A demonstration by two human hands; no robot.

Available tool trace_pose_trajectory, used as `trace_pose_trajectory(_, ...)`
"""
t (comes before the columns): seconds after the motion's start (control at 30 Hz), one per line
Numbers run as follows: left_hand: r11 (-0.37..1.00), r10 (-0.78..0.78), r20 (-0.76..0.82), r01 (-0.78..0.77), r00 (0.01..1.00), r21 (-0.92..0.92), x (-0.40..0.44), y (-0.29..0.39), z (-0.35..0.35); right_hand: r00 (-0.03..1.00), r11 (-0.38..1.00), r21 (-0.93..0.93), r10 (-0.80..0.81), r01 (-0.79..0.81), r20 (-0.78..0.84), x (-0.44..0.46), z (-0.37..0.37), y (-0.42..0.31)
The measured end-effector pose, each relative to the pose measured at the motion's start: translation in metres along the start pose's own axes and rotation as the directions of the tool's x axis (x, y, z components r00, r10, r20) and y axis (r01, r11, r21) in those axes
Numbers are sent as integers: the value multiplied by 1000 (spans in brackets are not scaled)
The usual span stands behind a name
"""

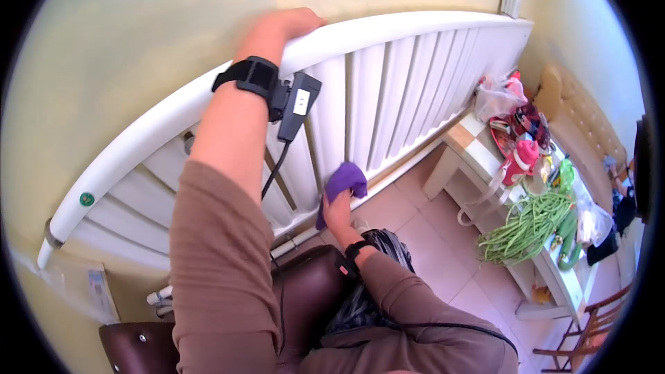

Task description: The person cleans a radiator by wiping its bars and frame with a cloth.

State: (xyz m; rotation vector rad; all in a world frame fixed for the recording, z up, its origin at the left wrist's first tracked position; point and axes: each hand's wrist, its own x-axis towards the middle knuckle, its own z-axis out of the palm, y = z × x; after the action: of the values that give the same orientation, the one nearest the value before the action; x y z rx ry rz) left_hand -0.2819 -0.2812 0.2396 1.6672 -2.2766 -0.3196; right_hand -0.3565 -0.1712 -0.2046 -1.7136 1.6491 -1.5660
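A long white radiator [332,43] with vertical columns runs along the wall. My left hand [287,24] grips its curved top rail, with the fingers mostly hidden behind it. A black strap with a black device [299,107] and cable is on that wrist. Lower down, my right hand [338,211] is closed on a purple cloth [348,179], which is bunched against the lower part of the columns. A dark band is around my right wrist.
A brown leather stool or seat [315,280] is below my arms. On the right stands a low white table [460,142] bearing green beans [523,228], cucumbers [568,239] and bags. Beyond are a tan sofa [589,125], a wooden chair [589,329] and part of another person.
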Motion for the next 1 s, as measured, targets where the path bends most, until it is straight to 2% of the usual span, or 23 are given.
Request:
trace_pose_trajectory(0.03, 998, 6, -85, 0, 996, 63, 4, -1, 3, 1000, 1000, 0, -13, 13, -4, -4, -5, -1)
trace_pose_trajectory(0.07, 992, 18, -166, 3, 986, 127, 8, -2, 4, 959, 960, 8, 280, -281, 45, -1, -5, -2)
trace_pose_trajectory(0.1, 992, 11, -173, 11, 985, 127, 6, 1, 2, 828, 832, -5, 552, -554, 95, -2, 1, 10)
trace_pose_trajectory(0.13, 984, -5, -231, 45, 973, 171, 3, 5, 2, 865, 838, 217, 493, -500, 88, 7, 14, 54)
trace_pose_trajectory(0.17, 973, -12, -291, 78, 957, 216, -1, 8, 1, 727, 503, 560, 619, -659, 299, 26, 14, 66)
trace_pose_trajectory(0.2, 973, -7, -294, 74, 956, 217, -9, 12, -3, 691, 404, 592, 598, -697, 406, 45, -15, 47)
trace_pose_trajectory(0.23, 978, 44, -396, 42, 917, 204, -21, 18, -8, 662, 252, 673, 589, -695, 463, 61, -52, 0)
trace_pose_trajectory(0.27, 982, 92, -493, 4, 865, 190, -33, 26, -12, 690, 259, 712, 592, -653, 417, 75, -73, -23)
trace_pose_trajectory(0.3, 982, 157, -583, -63, 797, 179, -48, 30, -16, 759, 396, 719, 589, -572, 279, 85, -95, -49)
trace_pose_trajectory(0.37, 964, 261, -718, -129, 646, 234, -87, 29, -23, 896, 632, 673, 431, -386, 109, 108, -133, -74)
trace_pose_trajectory(0.4, 947, 311, -757, -120, 575, 298, -108, 25, -25, 962, 791, 587, 263, -172, -74, 121, -149, -81)
trace_pose_trajectory(0.43, 942, 318, -751, -100, 579, 321, -133, 22, -27, 978, 834, 550, 142, -36, -151, 136, -163, -85)
trace_pose_trajectory(0.47, 936, 322, -747, -76, 582, 344, -155, 13, -26, 979, 861, 508, 127, -28, -161, 148, -179, -99)
trace_pose_trajectory(0.53, 879, 461, -719, -158, 520, 450, -180, -22, -22, 966, 878, 440, -84, 187, -243, 171, -195, -124)
trace_pose_trajectory(0.57, 842, 486, -661, -105, 572, 528, -192, -43, -21, 956, 813, 509, -200, 284, -215, 190, -193, -123)
trace_pose_trajectory(0.6, 795, 502, -599, -60, 624, 604, -201, -56, -19, 916, 876, 318, -274, 363, -293, 206, -189, -125)
trace_pose_trajectory(0.63, 797, 497, -591, -65, 635, 600, -206, -58, -14, 911, 925, 142, -304, 352, -278, 220, -184, -128)
trace_pose_trajectory(0.7, 769, 362, -536, 81, 763, 634, -212, -65, -13, 859, 905, 90, -360, 417, -363, 244, -168, -138)
trace_pose_trajectory(0.77, 772, 312, -538, 121, 783, 624, -209, -66, -12, 778, 912, -19, -360, 409, -514, 261, -141, -125)
trace_pose_trajectory(0.8, 747, 351, -566, 142, 746, 650, -208, -69, -9, 736, 921, -111, -366, 372, -569, 259, -132, -124)
trace_pose_trajectory(0.83, 721, 393, -584, 156, 710, 675, -206, -71, -7, 742, 925, -116, -360, 361, -565, 255, -123, -119)
trace_pose_trajectory(0.97, 714, 270, -592, 254, 759, 652, -206, -79, -3, 754, 959, -69, -261, 276, -603, 232, -96, -74)
trace_pose_trajectory(1.0, 700, 317, -586, 234, 746, 675, -205, -80, -3, 763, 967, -62, -234, 247, -603, 223, -88, -60)
